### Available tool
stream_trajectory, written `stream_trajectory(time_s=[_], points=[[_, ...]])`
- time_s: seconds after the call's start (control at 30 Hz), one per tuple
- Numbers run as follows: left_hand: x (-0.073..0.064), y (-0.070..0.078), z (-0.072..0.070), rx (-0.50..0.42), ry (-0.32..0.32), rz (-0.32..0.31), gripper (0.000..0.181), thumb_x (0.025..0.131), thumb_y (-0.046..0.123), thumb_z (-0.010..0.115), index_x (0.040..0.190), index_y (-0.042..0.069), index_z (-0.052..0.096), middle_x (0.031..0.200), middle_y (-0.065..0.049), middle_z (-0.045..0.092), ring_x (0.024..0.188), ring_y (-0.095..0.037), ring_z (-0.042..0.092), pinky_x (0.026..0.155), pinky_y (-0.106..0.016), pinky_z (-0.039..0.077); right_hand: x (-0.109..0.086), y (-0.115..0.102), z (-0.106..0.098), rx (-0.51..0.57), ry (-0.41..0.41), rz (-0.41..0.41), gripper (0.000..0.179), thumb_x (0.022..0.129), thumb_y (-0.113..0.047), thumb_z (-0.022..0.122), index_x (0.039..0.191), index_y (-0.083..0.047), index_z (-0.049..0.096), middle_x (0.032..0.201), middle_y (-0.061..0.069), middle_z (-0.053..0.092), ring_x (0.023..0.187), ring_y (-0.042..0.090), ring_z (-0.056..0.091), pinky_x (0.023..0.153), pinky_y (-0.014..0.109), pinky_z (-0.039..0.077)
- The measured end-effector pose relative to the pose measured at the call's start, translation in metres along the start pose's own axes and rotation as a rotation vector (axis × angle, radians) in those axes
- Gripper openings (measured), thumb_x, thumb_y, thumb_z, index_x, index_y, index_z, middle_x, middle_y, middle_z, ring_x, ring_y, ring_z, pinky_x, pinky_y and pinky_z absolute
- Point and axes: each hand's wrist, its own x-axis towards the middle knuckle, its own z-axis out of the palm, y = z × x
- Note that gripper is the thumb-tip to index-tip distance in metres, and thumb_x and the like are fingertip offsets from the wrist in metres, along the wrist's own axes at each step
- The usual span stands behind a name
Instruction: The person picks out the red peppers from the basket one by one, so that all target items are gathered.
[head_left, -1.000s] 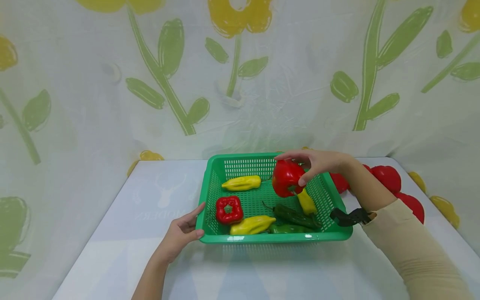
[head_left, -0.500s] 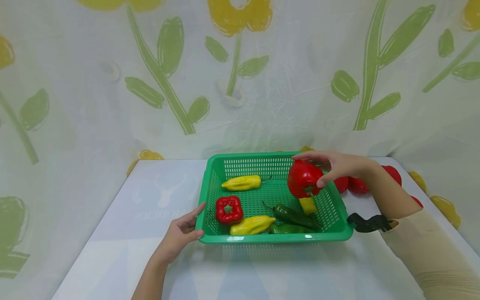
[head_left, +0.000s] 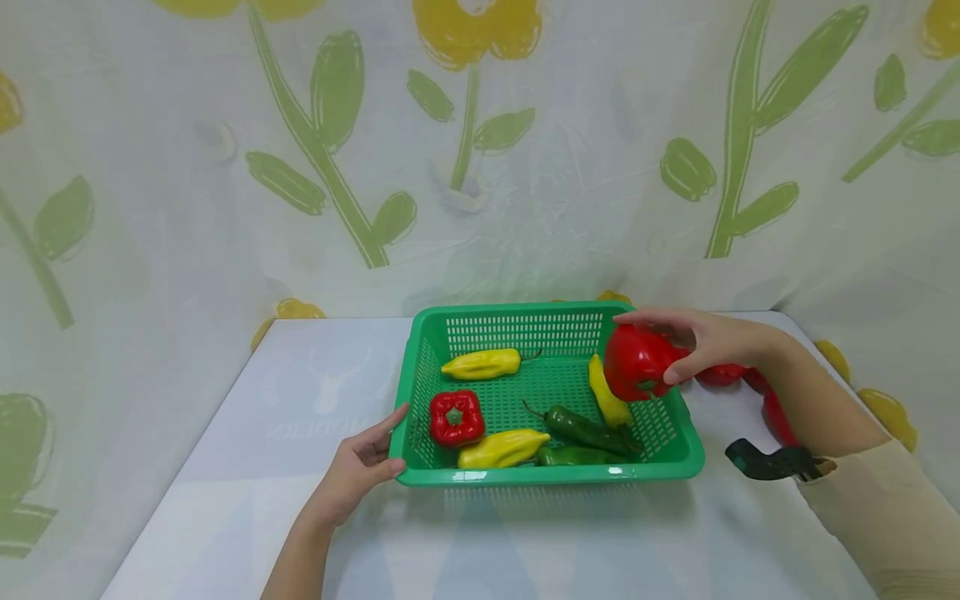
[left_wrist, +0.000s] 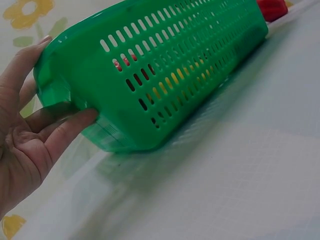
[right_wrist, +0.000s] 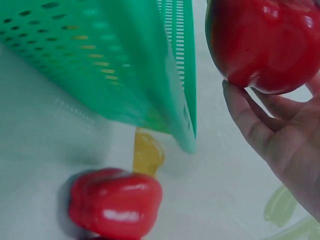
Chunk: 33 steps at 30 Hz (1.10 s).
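Observation:
My right hand [head_left: 711,340] grips a red bell pepper [head_left: 637,362] by its ends, held above the right side of the green plastic basket [head_left: 480,477]. In the right wrist view the fingertips press on that pepper [right_wrist: 265,45], which is clear of the basket's rim. My left hand [head_left: 352,467] holds the basket's left front corner; in the left wrist view the fingers [left_wrist: 70,127] reach under its rim. Inside the basket lie another red bell pepper [head_left: 457,418], yellow peppers [head_left: 482,364] and dark green peppers [head_left: 588,431].
Several red bell peppers [head_left: 722,374] lie on the white table [head_left: 330,367] to the basket's right, partly hidden behind my right arm. One red pepper [right_wrist: 116,202] shows below the basket in the right wrist view. A flower-patterned cloth [head_left: 570,208] hangs behind.
My right hand has carried the red bell pepper rightward, from over the basket's middle to its right edge. A yellow pepper in the basket now shows more fully. My left hand has stayed put.

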Motion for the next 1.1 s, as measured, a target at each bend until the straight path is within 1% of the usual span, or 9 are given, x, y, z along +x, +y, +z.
stream_trajectory(time_s=[0.13, 0.23, 0.37, 0.47, 0.63, 0.73, 0.87, 1.0, 1.1], points=[[0.0, 0.0, 0.0, 0.0, -0.006, 0.014, 0.067, 0.087, 0.0, 0.062, 0.145, -0.001, 0.03, 0.119, -0.031, 0.056, 0.099, -0.012, 0.065, 0.08, -0.026, 0.054, -0.011, 0.003, 0.001, -0.01, 0.027, 0.018, 0.081, 0.077, -0.014, 0.074, 0.145, -0.012, 0.031, 0.138, 0.02, 0.037, 0.119, 0.039, 0.038, 0.079, 0.045, 0.055], [0.0, 0.0, 0.0, 0.0, -0.004, 0.009, 0.066, 0.087, 0.0, 0.062, 0.145, -0.001, 0.03, 0.12, -0.032, 0.055, 0.099, -0.012, 0.065, 0.08, -0.026, 0.054, -0.021, 0.006, 0.0, 0.006, 0.031, 0.021, 0.082, 0.077, -0.012, 0.074, 0.147, -0.014, 0.03, 0.137, 0.011, 0.039, 0.118, 0.031, 0.042, 0.077, 0.045, 0.055], [0.0, 0.0, 0.0, 0.006, -0.001, -0.004, 0.066, 0.087, 0.001, 0.063, 0.145, -0.001, 0.03, 0.121, -0.034, 0.054, 0.099, -0.012, 0.065, 0.08, -0.026, 0.054, -0.034, 0.012, -0.005, 0.027, 0.01, -0.039, 0.085, 0.077, -0.007, 0.072, 0.148, -0.008, 0.024, 0.134, -0.004, 0.044, 0.116, 0.015, 0.047, 0.076, 0.046, 0.056], [0.0, 0.001, 0.0, 0.006, -0.003, -0.003, 0.066, 0.087, 0.001, 0.062, 0.145, -0.001, 0.03, 0.12, -0.032, 0.055, 0.098, -0.012, 0.065, 0.08, -0.026, 0.054, -0.044, 0.017, -0.01, 0.024, 0.009, -0.069, 0.086, 0.076, -0.005, 0.072, 0.146, -0.002, 0.022, 0.132, -0.008, 0.047, 0.115, 0.01, 0.048, 0.075, 0.047, 0.056], [0.001, 0.001, 0.0, 0.01, -0.001, 0.002, 0.066, 0.087, 0.0, 0.062, 0.145, -0.001, 0.03, 0.116, -0.027, 0.059, 0.097, -0.012, 0.065, 0.08, -0.026, 0.054, -0.066, 0.024, -0.011, 0.031, 0.064, 0.004, 0.086, 0.076, -0.005, 0.072, 0.146, -0.006, 0.022, 0.131, -0.011, 0.047, 0.114, 0.007, 0.049, 0.074, 0.047, 0.056], [0.0, 0.001, -0.001, 0.016, -0.001, 0.007, 0.066, 0.087, 0.0, 0.062, 0.145, -0.001, 0.03, 0.117, -0.029, 0.057, 0.097, -0.012, 0.065, 0.08, -0.026, 0.054, -0.077, 0.029, -0.008, 0.023, 0.107, 0.074, 0.085, 0.076, -0.007, 0.073, 0.146, -0.011, 0.024, 0.129, -0.014, 0.046, 0.111, 0.005, 0.05, 0.074, 0.046, 0.056], [0.0, 0.001, -0.001, 0.016, -0.004, 0.006, 0.066, 0.087, 0.0, 0.062, 0.145, -0.001, 0.029, 0.118, -0.033, 0.056, 0.097, -0.011, 0.065, 0.08, -0.026, 0.054, -0.088, 0.04, -0.003, 0.012, 0.156, 0.14, 0.084, 0.076, -0.008, 0.073, 0.146, -0.016, 0.026, 0.126, -0.015, 0.044, 0.109, 0.003, 0.049, 0.073, 0.044, 0.056], [0.001, 0.001, -0.001, 0.011, -0.005, 0.006, 0.066, 0.087, 0.001, 0.062, 0.145, -0.001, 0.029, 0.116, -0.03, 0.058, 0.097, -0.011, 0.065, 0.08, -0.026, 0.054, -0.098, 0.053, 0.003, 0.027, 0.178, 0.194, 0.083, 0.078, -0.01, 0.072, 0.147, -0.019, 0.027, 0.125, -0.012, 0.041, 0.108, 0.003, 0.047, 0.074, 0.044, 0.056], [0.001, 0.001, -0.001, 0.009, -0.005, 0.009, 0.066, 0.087, 0.001, 0.062, 0.145, -0.001, 0.029, 0.116, -0.028, 0.059, 0.097, -0.011, 0.065, 0.08, -0.026, 0.054, -0.102, 0.061, 0.009, 0.047, 0.167, 0.216, 0.082, 0.079, -0.011, 0.071, 0.148, -0.022, 0.026, 0.123, -0.014, 0.041, 0.107, 0.001, 0.045, 0.075, 0.045, 0.056]])
